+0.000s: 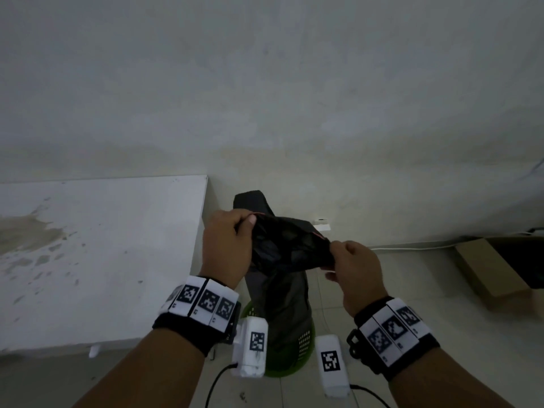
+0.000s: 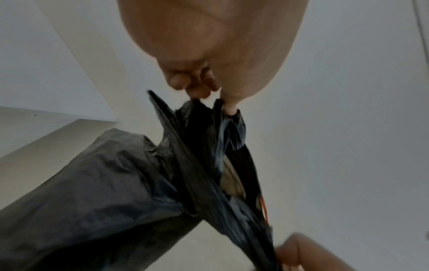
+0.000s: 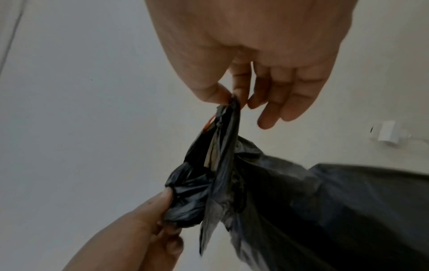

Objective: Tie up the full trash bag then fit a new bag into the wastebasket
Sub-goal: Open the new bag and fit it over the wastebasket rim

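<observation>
A full black trash bag (image 1: 282, 278) stands in a green mesh wastebasket (image 1: 304, 346) on the floor, its top pulled up and stretched between my hands. My left hand (image 1: 228, 245) grips the left side of the bag's rim, fingers curled round the plastic (image 2: 199, 113). My right hand (image 1: 351, 266) pinches the right side of the rim between thumb and forefinger (image 3: 232, 102), the other fingers hanging loose. An orange-red drawstring (image 3: 210, 122) shows along the rim. The bag's body (image 2: 92, 192) bulges below.
A white table (image 1: 97, 254) with a stained top stands close on the left, its edge beside the bag. A white wall is behind. A brown cardboard box (image 1: 491, 269) lies on the tiled floor at right. A white socket block (image 1: 322, 225) and cable run along the wall.
</observation>
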The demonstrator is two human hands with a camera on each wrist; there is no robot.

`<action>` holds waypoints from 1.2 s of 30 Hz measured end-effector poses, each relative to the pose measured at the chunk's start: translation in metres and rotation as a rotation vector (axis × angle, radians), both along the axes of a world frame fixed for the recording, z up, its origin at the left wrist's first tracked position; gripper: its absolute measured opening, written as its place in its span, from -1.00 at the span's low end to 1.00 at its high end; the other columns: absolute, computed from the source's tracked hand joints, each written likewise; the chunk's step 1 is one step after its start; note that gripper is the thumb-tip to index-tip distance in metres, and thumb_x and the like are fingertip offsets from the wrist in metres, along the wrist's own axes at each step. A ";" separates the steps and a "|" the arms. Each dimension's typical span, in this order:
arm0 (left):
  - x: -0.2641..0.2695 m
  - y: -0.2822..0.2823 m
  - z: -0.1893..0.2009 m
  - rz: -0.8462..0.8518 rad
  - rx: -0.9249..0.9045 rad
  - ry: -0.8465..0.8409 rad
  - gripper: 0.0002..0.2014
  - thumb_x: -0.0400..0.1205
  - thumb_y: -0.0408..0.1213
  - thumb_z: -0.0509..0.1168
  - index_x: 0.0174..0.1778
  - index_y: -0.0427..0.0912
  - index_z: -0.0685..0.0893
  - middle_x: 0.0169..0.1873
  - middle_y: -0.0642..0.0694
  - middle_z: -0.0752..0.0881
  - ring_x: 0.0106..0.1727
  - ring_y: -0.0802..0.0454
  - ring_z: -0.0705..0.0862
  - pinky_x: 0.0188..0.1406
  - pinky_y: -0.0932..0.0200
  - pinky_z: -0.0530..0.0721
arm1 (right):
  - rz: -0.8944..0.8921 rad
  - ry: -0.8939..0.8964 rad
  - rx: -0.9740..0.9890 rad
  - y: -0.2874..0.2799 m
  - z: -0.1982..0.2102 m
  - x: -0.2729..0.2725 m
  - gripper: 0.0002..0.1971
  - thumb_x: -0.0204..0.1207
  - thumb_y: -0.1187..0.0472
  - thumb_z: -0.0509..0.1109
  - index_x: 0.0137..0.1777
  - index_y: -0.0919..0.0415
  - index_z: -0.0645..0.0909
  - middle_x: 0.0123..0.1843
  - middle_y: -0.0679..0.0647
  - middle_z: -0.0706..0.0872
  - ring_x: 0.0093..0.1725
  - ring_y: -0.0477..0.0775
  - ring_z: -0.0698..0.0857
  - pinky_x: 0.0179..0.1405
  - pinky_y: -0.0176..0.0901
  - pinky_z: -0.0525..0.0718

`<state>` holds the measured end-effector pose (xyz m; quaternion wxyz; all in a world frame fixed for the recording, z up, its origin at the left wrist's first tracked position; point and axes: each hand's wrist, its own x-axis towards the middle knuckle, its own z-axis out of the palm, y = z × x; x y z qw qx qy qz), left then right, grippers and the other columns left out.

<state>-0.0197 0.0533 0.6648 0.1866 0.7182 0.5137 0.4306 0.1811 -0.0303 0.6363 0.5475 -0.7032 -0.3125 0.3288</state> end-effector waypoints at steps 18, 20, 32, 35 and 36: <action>0.026 -0.039 -0.006 -0.364 -0.276 -0.025 -0.90 0.73 -0.33 0.27 -0.07 -0.16 0.66 -0.21 0.00 0.73 -0.14 0.11 0.69 -0.15 0.37 0.61 | 0.594 -0.254 -0.028 0.013 0.011 0.009 -0.67 0.47 -0.06 0.43 -0.03 0.21 0.77 -0.11 0.22 0.84 -0.06 0.25 0.82 0.01 0.37 0.76; 0.021 -0.039 -0.014 -0.230 -0.235 0.042 -0.86 0.68 -0.43 0.27 -0.11 -0.11 0.66 -0.20 0.03 0.75 -0.14 0.19 0.70 -0.14 0.35 0.61 | 0.505 -0.101 -0.041 0.014 -0.001 0.020 -0.85 0.54 0.25 0.39 -0.04 0.29 0.76 -0.11 0.34 0.81 -0.08 0.38 0.80 -0.06 0.32 0.81; 0.017 -0.005 0.012 0.112 -0.233 -0.188 -0.75 0.63 -0.06 0.41 0.04 -0.17 0.66 -0.11 0.04 0.71 -0.09 0.16 0.66 -0.11 0.46 0.55 | 0.188 0.335 0.128 0.016 0.014 0.073 -0.83 0.56 0.42 0.22 -0.15 0.24 0.60 -0.18 0.16 0.64 -0.23 0.10 0.65 -0.26 -0.10 0.66; 0.017 -0.001 0.014 0.172 -0.053 -0.060 -0.85 0.65 -0.13 0.39 -0.02 -0.12 0.62 -0.16 0.03 0.67 -0.10 0.09 0.61 -0.20 0.52 0.46 | 0.257 0.185 0.138 0.014 0.018 0.078 -0.90 0.50 0.29 0.25 -0.20 0.22 0.57 -0.17 0.19 0.62 -0.14 0.18 0.63 -0.19 0.01 0.60; 0.018 0.000 0.013 0.189 -0.025 -0.079 -0.86 0.67 -0.13 0.37 -0.03 -0.11 0.60 -0.18 0.03 0.65 -0.11 0.08 0.60 -0.18 0.44 0.48 | 0.252 0.173 0.128 0.013 0.016 0.081 -0.92 0.48 0.27 0.27 -0.22 0.21 0.56 -0.18 0.20 0.62 -0.14 0.18 0.61 -0.18 0.03 0.56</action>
